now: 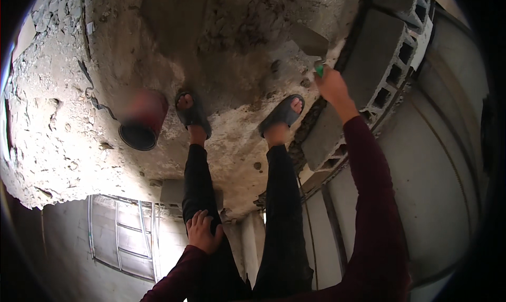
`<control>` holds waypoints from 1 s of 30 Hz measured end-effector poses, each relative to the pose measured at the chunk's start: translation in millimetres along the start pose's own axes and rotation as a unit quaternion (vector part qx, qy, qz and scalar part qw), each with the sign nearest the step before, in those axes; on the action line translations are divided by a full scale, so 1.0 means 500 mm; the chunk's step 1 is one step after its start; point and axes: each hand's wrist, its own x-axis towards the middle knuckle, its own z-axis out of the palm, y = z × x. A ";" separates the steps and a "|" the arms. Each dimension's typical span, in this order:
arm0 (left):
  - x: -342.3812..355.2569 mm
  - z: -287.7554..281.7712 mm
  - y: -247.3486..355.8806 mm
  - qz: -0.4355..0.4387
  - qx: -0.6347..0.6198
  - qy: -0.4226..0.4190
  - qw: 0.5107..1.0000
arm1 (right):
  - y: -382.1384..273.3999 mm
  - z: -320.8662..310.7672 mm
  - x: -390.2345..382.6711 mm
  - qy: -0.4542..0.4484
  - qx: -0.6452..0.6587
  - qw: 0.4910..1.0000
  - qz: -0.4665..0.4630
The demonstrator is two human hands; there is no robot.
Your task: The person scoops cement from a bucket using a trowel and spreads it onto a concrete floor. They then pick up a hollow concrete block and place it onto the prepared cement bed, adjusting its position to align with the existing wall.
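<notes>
Fig.: R hand (331,85) gripping trowel (311,41) over concrete block (363,70), mortaring; L hand (203,232) open, resting on thigh. Next needs steady spread.

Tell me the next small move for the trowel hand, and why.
Probably draw the trowel back toward the blocks. The right hand holds it out over the rough slab beside the block row, its blade near the mortar there, while the left hand rests on the thigh.
</notes>
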 end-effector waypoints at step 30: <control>-0.005 0.050 0.007 -0.035 -0.015 0.013 0.999 | 0.139 -0.148 0.144 0.089 -0.078 0.993 0.008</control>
